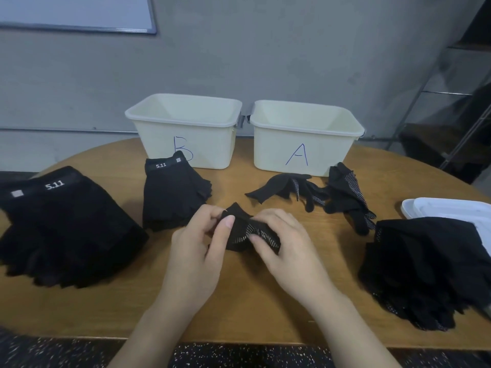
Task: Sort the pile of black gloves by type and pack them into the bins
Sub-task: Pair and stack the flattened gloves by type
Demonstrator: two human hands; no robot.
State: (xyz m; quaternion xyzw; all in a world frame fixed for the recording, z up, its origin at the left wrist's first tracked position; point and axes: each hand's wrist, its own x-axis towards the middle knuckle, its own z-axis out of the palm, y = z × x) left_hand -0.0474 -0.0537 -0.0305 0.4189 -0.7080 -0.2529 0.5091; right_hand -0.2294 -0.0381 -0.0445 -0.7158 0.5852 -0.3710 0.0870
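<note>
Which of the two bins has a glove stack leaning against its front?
Bin B, the left one. A 5.11 stack overlaps its front, hiding part of the letter. Bin A has only loose dotted gloves lying before it.

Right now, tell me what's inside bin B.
Bin B shows only bare pale inner walls near its rim; no gloves visible. Its front wall hides the bottom, so that part stays unknown.

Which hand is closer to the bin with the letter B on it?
Left. The left hand sits below and just right of bin B, near the 5.11 gloves in front of it. The right hand is farther right, more below bin A.
</note>
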